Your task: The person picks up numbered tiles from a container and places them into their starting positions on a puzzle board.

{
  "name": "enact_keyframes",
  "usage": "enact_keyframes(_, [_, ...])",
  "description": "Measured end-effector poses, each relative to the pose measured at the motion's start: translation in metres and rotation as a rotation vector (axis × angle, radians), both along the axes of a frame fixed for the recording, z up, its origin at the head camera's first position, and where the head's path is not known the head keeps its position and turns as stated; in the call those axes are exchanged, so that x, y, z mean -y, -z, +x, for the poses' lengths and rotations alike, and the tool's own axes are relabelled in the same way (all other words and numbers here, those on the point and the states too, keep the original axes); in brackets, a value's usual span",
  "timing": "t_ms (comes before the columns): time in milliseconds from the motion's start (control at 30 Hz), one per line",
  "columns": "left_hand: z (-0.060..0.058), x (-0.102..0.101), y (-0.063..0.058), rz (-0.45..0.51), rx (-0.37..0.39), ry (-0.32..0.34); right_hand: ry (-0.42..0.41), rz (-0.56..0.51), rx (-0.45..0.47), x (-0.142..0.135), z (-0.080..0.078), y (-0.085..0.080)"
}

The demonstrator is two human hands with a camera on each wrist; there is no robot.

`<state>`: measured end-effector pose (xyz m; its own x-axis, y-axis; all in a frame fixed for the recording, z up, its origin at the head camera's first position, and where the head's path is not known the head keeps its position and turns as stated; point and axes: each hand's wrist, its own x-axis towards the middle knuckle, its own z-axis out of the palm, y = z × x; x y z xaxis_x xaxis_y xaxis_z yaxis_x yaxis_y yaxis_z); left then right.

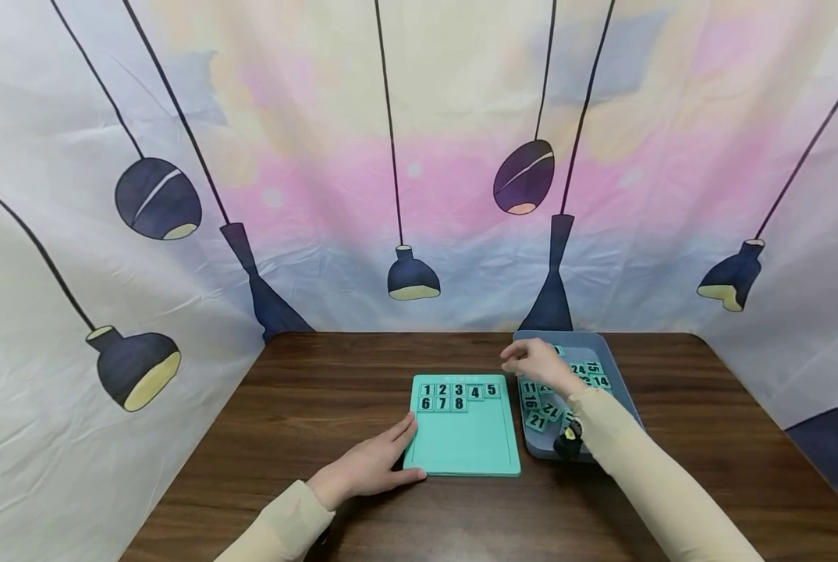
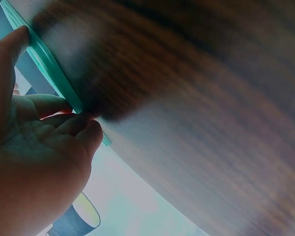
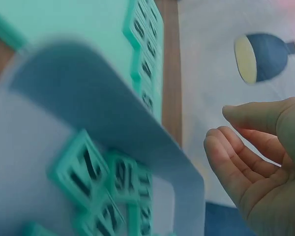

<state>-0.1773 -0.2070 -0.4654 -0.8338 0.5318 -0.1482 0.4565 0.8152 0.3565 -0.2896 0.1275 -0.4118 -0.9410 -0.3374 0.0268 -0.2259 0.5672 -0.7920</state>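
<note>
A mint-green number board (image 1: pixel 464 441) lies flat on the table, with numbered tiles (image 1: pixel 459 391) in a top row and the 6, 7 and 8 at the left of the second row. At its near left corner my left hand (image 1: pixel 370 462) holds the board, thumb on the near edge and fingers along the left side. Above the left rim of the blue-grey tray (image 1: pixel 619 378) hovers my right hand (image 1: pixel 541 365). In the right wrist view its loosely bent fingers (image 3: pixel 219 147) and thumb are apart, with nothing between them. Loose number tiles (image 3: pixel 81 169) lie inside the tray.
The brown wooden table (image 1: pixel 307 390) runs back to a hanging cloth (image 1: pixel 454 203) printed with lamps. The tray stands just right of the board, its side wall (image 3: pixel 103 93) raised. My right forearm crosses the tray, hiding some tiles.
</note>
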Motion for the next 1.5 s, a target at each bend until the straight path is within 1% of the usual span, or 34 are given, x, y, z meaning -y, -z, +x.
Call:
enact_keyframes(133, [0.001,0.002,0.001,0.0,-0.005,-0.008,0.031,0.025,-0.03,-0.017,-0.006,-0.006])
enact_keyframes(267, [0.001,0.005,0.0,-0.004,-0.004,-0.011,0.061,0.009,-0.019,-0.034,-0.013,-0.009])
enact_keyframes(367, [0.002,0.006,-0.001,-0.005,0.002,-0.011,0.079,-0.014,0.004,-0.043,-0.017,-0.008])
enact_keyframes(567, [0.004,0.007,-0.004,-0.008,0.014,-0.006,0.12,-0.03,0.006,-0.057,-0.025,-0.003])
enact_keyframes(733, [0.006,0.006,-0.004,-0.006,0.018,-0.004,0.17,-0.057,0.044,-0.065,-0.034,0.001])
enact_keyframes(800, [0.006,0.006,-0.002,-0.004,0.015,-0.002,0.181,-0.055,0.042,-0.067,-0.037,0.005])
enact_keyframes(967, [0.005,0.005,-0.001,-0.008,0.009,0.005,0.197,0.018,-0.011,-0.07,-0.042,0.013])
enact_keyframes(1067, [0.004,0.004,-0.003,-0.016,0.0,0.007,0.228,0.08,-0.041,-0.071,-0.043,0.015])
enact_keyframes(1233, [0.003,0.0,-0.003,-0.031,-0.022,0.007,0.295,0.124,-0.084,-0.075,-0.048,0.021])
enact_keyframes(1400, [0.004,-0.001,-0.002,-0.035,-0.016,-0.002,0.317,0.18,-0.147,-0.078,-0.054,0.031])
enact_keyframes(1500, [0.004,0.0,-0.002,-0.029,-0.012,-0.001,0.305,0.213,-0.125,-0.079,-0.056,0.036])
